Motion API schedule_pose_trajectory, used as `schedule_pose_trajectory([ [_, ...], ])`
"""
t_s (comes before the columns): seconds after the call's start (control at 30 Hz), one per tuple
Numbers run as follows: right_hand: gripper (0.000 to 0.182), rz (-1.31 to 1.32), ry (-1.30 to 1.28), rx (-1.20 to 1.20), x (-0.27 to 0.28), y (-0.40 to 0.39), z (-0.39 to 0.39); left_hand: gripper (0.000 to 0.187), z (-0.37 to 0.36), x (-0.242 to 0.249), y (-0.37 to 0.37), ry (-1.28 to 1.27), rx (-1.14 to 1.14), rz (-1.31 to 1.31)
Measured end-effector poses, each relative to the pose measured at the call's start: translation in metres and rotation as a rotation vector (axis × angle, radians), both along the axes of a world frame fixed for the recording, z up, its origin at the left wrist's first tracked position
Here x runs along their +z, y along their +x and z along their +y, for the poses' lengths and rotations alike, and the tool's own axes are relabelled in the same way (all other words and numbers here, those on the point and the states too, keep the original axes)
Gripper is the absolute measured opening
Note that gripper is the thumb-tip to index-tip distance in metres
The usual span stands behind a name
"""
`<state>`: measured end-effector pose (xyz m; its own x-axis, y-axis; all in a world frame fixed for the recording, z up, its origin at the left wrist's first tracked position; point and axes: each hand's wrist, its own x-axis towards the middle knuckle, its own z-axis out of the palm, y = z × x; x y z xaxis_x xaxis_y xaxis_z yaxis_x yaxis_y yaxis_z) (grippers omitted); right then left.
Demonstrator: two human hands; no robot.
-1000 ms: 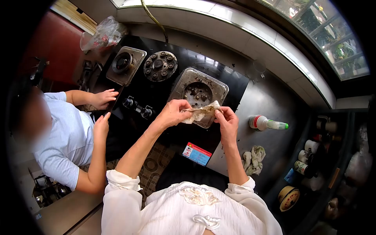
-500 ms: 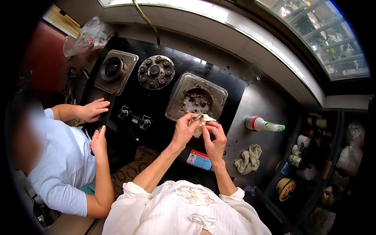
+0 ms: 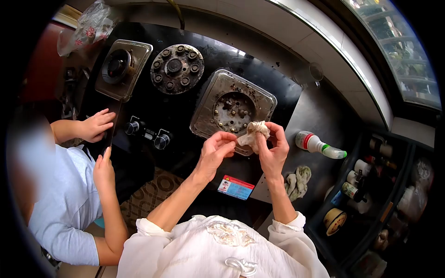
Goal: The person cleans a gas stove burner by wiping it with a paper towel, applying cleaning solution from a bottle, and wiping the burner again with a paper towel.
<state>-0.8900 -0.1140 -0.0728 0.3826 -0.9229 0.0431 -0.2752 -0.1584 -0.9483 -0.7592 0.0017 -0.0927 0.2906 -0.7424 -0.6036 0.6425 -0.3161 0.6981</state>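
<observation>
A crumpled, stained off-white rag (image 3: 255,135) is held over the near edge of the right burner's square metal drip tray (image 3: 204,121). My right hand (image 3: 274,155) grips the bunched rag between thumb and fingers. My left hand (image 3: 212,155) is closed in a pinch at the rag's left edge. Beyond my hands, the tray's round opening shows a dirty burner base (image 3: 234,112) with small brass-coloured studs. To the left on the black stovetop (image 3: 178,111) lies a round burner plate (image 3: 177,69) with a ring of raised ports.
At left, another person's hands (image 3: 97,126) hold a dark flat panel near the left burner (image 3: 117,66). On the metal counter at right are a spray bottle (image 3: 320,144), a second rag (image 3: 298,182) and a clear glass (image 3: 308,75). An open drawer (image 3: 366,213) holds jars.
My hands have drawn slightly apart, the right one moving right with the rag. The rag now sits mostly in my right hand. The camera view has shifted slightly.
</observation>
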Motion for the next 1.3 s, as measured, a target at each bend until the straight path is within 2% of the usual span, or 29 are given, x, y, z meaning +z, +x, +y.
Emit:
schedule_pose_trajectory([
  [0.03, 0.022, 0.054, -0.114, 0.006, 0.005, 0.007, -0.016, 0.017, 0.005, -0.005, 0.003, -0.026, 0.042, -0.38],
  [0.1, 0.024, 0.184, -0.23, 0.119, 0.016, 0.025, -0.04, 0.011, 0.015, -0.011, 0.018, 0.042, 0.127, -0.935],
  [0.13, 0.026, 0.203, -0.334, 0.192, 0.002, 0.032, -0.054, 0.011, 0.017, -0.012, 0.025, 0.037, 0.143, -1.124],
  [0.23, 0.021, 0.291, -0.561, 0.448, -0.023, 0.056, -0.08, 0.013, 0.018, -0.024, 0.036, -0.057, 0.101, -1.379],
  [0.3, 0.018, 0.328, -0.551, 0.525, -0.036, 0.068, -0.085, 0.015, 0.019, -0.034, 0.037, -0.09, 0.061, -1.468],
  [0.43, 0.012, 0.408, -0.541, 0.691, -0.038, 0.079, -0.097, 0.018, 0.021, -0.038, 0.039, -0.106, 0.061, -1.466],
  [0.47, 0.01, 0.426, -0.473, 0.723, -0.035, 0.081, -0.101, 0.018, 0.021, -0.039, 0.039, -0.116, 0.067, -1.473],
  [0.7, 0.01, 0.533, -0.593, 0.847, -0.037, 0.091, -0.102, 0.015, 0.023, -0.037, 0.038, -0.086, 0.05, -1.425],
  [0.77, 0.019, 0.534, -0.486, 0.976, -0.022, 0.093, -0.105, 0.016, 0.023, -0.037, 0.038, -0.086, 0.066, -1.426],
  [0.8, 0.032, 0.652, -0.438, 1.039, -0.01, 0.093, -0.105, 0.016, 0.023, -0.038, 0.038, -0.096, 0.069, -1.43],
  [0.97, 0.039, 0.693, -0.442, 1.101, -0.017, 0.088, -0.111, 0.016, 0.021, -0.039, 0.037, -0.087, 0.072, -1.451],
  [1.07, 0.031, 0.745, -0.468, 1.089, -0.017, 0.097, -0.108, 0.016, 0.02, -0.039, 0.038, -0.084, 0.076, -1.464],
  [1.13, 0.021, 0.751, -0.579, 1.124, -0.023, 0.102, -0.109, 0.016, 0.022, -0.039, 0.038, -0.083, 0.07, -1.461],
  [1.3, 0.017, 0.766, -0.655, 1.131, -0.019, 0.106, -0.107, 0.016, 0.021, -0.04, 0.037, -0.088, 0.084, -1.484],
])
